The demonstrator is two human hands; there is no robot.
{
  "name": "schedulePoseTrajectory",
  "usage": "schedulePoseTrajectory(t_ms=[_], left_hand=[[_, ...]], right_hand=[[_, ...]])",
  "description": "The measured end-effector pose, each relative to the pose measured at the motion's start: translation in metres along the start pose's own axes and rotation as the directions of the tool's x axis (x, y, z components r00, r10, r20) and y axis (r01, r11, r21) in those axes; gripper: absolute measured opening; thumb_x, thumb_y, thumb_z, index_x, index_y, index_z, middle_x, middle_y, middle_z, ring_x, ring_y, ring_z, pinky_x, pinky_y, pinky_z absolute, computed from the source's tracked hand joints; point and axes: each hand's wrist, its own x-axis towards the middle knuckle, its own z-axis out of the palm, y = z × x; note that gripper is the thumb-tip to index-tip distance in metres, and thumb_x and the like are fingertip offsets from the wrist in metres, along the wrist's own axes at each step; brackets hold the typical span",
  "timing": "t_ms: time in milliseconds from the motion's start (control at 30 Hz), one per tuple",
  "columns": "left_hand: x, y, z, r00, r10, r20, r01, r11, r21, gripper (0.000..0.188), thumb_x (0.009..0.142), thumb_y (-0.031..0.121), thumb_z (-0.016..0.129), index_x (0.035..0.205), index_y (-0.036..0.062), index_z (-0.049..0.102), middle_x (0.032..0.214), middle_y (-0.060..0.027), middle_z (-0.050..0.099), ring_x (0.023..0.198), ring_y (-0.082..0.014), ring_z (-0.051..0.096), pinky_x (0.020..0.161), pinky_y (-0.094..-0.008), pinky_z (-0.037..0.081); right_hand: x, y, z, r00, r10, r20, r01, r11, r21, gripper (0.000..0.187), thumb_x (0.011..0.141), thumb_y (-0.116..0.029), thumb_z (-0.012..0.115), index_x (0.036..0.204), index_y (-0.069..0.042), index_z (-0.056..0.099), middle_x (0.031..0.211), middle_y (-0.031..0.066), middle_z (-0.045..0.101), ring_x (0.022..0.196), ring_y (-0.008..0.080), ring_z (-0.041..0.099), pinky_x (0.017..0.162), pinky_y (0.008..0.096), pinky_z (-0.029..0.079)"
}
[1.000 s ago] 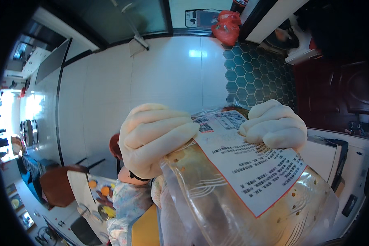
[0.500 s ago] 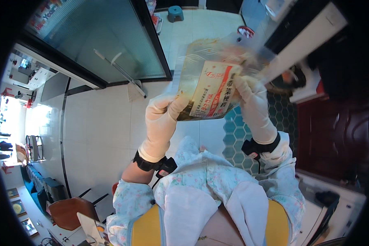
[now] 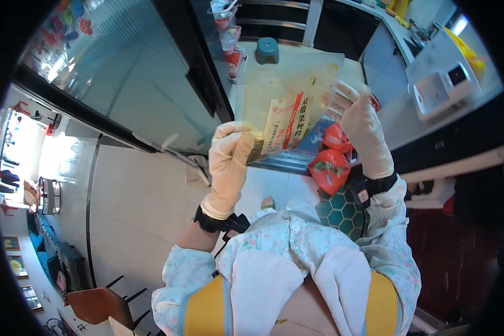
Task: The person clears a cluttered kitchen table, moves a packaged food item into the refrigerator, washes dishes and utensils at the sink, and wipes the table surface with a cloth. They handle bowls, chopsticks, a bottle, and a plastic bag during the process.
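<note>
My left hand (image 3: 228, 159), in a pale glove, pinches the lower left edge of a clear plastic food pouch (image 3: 285, 120). The pouch is held up in front of me, a white label with a red stripe facing me and dark contents toward its bottom. Close to its right edge is my gloved right hand (image 3: 364, 126), fingers stretched out and apart. Whether a fingertip still brushes the plastic is hard to see.
Red plastic bags (image 3: 330, 171) sit beyond the pouch, by the doorway. A frosted glass door (image 3: 134, 78) stands on the left, with a long-handled dustpan (image 3: 199, 165) near it. Farther off are a blue-green stool (image 3: 267, 51) and a kitchen counter (image 3: 400, 42).
My right hand has let go of the pouch and opened beside it, while the left keeps its hold. The view has moved toward the kitchen, showing more of the counter and the red bags.
</note>
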Motion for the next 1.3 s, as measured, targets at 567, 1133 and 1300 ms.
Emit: schedulePoseTrajectory(t_ms=[567,1133,1300], left_hand=[[0.216,-0.085,0.02,0.843,0.466,0.268,-0.497,0.485,0.72,0.023,0.081,0.028,0.071,0.082,0.0111,0.054,0.125,-0.018,0.057,0.128,-0.0422,0.043,0.114,-0.0472,0.013],[0.161,-0.101,0.005,0.837,0.456,-0.302,0.23,0.208,0.951,0.019,0.067,0.007,0.072,0.084,0.0118,0.064,0.092,-0.0024,0.063,0.071,-0.0235,0.061,0.057,-0.0329,0.051],[0.141,-0.103,0.003,0.861,0.387,-0.33,0.259,0.225,0.939,0.022,0.068,0.007,0.073,0.087,0.0121,0.063,0.088,-0.0029,0.062,0.072,-0.0237,0.061,0.058,-0.0339,0.051]], right_hand=[[0.345,0.046,-0.018,0.593,0.701,0.397,-0.432,0.693,-0.577,0.022,0.086,-0.019,0.064,0.09,0.002,0.069,0.079,0.0033,0.067,0.066,0.0087,0.061,0.063,0.0226,0.049],[0.421,0.191,0.358,-0.239,0.113,0.964,0.769,-0.584,0.26,0.042,0.088,-0.025,0.053,0.129,-0.013,0.056,0.142,0.0039,0.045,0.135,0.0219,0.036,0.118,0.0421,0.007],[0.416,0.21,0.395,0.007,0.352,0.936,0.488,-0.818,0.304,0.033,0.088,-0.034,0.055,0.115,-0.018,0.066,0.119,-0.0013,0.063,0.123,0.0226,0.049,0.112,0.0506,0.015]])
